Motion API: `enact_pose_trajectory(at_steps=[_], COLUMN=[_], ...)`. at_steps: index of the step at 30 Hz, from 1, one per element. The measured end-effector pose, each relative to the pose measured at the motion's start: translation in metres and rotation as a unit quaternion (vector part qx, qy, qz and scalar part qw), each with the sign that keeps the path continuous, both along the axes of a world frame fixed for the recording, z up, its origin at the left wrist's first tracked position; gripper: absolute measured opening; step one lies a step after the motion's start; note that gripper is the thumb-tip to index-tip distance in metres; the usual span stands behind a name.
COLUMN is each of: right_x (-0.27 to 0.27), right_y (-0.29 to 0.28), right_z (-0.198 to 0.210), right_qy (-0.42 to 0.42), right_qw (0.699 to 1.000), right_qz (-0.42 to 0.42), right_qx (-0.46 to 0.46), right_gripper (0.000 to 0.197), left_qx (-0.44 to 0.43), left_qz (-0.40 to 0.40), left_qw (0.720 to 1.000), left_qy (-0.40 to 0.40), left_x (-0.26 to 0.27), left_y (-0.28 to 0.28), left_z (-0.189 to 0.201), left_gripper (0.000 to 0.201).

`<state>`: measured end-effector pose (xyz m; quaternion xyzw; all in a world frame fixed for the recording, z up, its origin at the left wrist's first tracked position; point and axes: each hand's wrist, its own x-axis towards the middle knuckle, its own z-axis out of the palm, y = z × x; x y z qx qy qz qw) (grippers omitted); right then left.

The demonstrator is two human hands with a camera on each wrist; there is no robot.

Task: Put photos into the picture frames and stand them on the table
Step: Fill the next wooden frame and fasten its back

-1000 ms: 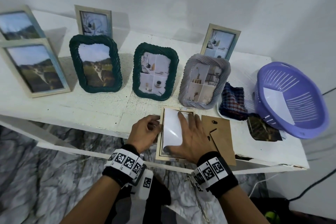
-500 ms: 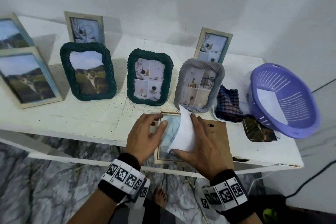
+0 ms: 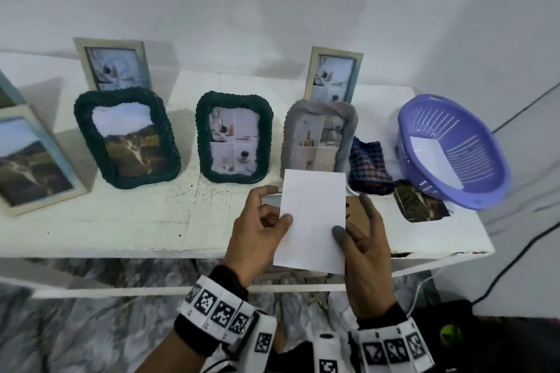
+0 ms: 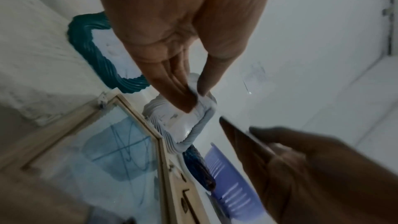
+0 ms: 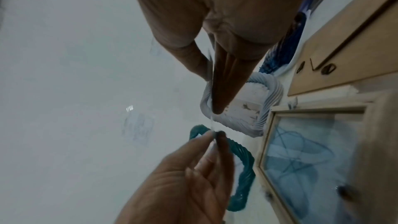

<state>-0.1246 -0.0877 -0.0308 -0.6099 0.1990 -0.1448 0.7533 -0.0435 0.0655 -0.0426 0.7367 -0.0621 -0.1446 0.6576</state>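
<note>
Both hands are on the photo [image 3: 313,218] right now: left hand [image 3: 257,232] pinches its left edge, right hand [image 3: 365,241] pinches the right edge between thumb and fingers, white back facing up, held in the air above the surface [image 3: 121,221]. The open wooden frame [image 4: 137,135] lies flat right under it, its backing board [image 5: 349,45] just beside it. Tip for this step, I think: keep fingers on the edges only so no prints get on the picture side, line one corner up with the frame opening first, then lower the rest flat. Don't bend it, thin paper creases easily. The frames already filled stand behind.
</note>
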Motion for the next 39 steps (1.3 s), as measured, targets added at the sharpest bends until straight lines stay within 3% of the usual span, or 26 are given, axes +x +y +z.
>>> enact_pose_trajectory(at_steps=[2, 4, 9, 15, 18, 22, 23, 25, 28, 31, 34, 36, 39], right_x=[-0.004, -0.009, -0.020, -0.025, -0.022, -0.010, -0.005, -0.001, 0.000, -0.003, 0.000, 0.002, 0.004], right_y=[-0.001, -0.003, -0.022, -0.087, -0.148, -0.234, -0.248, -0.269, -0.286, -0.300, -0.313, -0.320, -0.324], right_z=[0.006, 0.012, 0.012, 0.018, 0.015, 0.011, 0.009, 0.008, 0.009, 0.015, 0.020, 0.020, 0.019], right_qy=[-0.013, -0.028, -0.031, -0.016, -0.011, 0.055, 0.086, 0.105, 0.074, 0.038, 0.007, -0.012, -0.036], right_qw=[1.000, 0.999, 0.988, 0.953, 0.890, 0.720, 0.694, 0.671, 0.668, 0.688, 0.714, 0.721, 0.723], right_qz=[-0.015, -0.010, 0.055, 0.093, 0.039, -0.021, -0.004, 0.037, 0.071, 0.049, 0.041, 0.045, 0.057], right_qx=[0.004, -0.030, -0.141, -0.288, -0.453, -0.691, -0.715, -0.733, -0.737, -0.723, -0.699, -0.691, -0.688], right_gripper=[0.054, 0.046, 0.037, 0.033, 0.035, 0.049, 0.049, 0.036, 0.026, 0.022, 0.024, 0.024, 0.023], left_qx=[0.080, 0.108, -0.033, -0.008, 0.013, 0.037, 0.039, 0.046, 0.098, 0.142, 0.208, 0.218, 0.273], left_qz=[0.009, 0.006, -0.073, -0.031, 0.003, 0.037, 0.044, 0.067, 0.106, 0.119, 0.106, 0.094, 0.084], left_qw=[0.994, 0.985, 0.997, 0.999, 1.000, 0.999, 0.998, 0.997, 0.989, 0.983, 0.972, 0.971, 0.958], left_qy=[-0.077, -0.138, 0.000, -0.011, -0.006, -0.010, -0.018, -0.019, -0.003, 0.006, -0.004, -0.009, -0.003], left_x=[-0.003, -0.006, -0.026, -0.029, -0.026, -0.012, -0.009, -0.004, 0.007, 0.018, 0.021, 0.022, 0.023], left_y=[-0.006, -0.015, -0.053, -0.107, -0.138, -0.181, -0.191, -0.213, -0.238, -0.259, -0.284, -0.302, -0.324], left_z=[-0.003, -0.005, 0.017, 0.011, 0.008, 0.000, -0.003, -0.004, -0.013, -0.021, -0.019, -0.017, -0.016], left_gripper=[0.032, 0.017, 0.021, 0.023, 0.019, 0.008, 0.007, 0.008, 0.014, 0.027, 0.024, 0.017, 0.025])
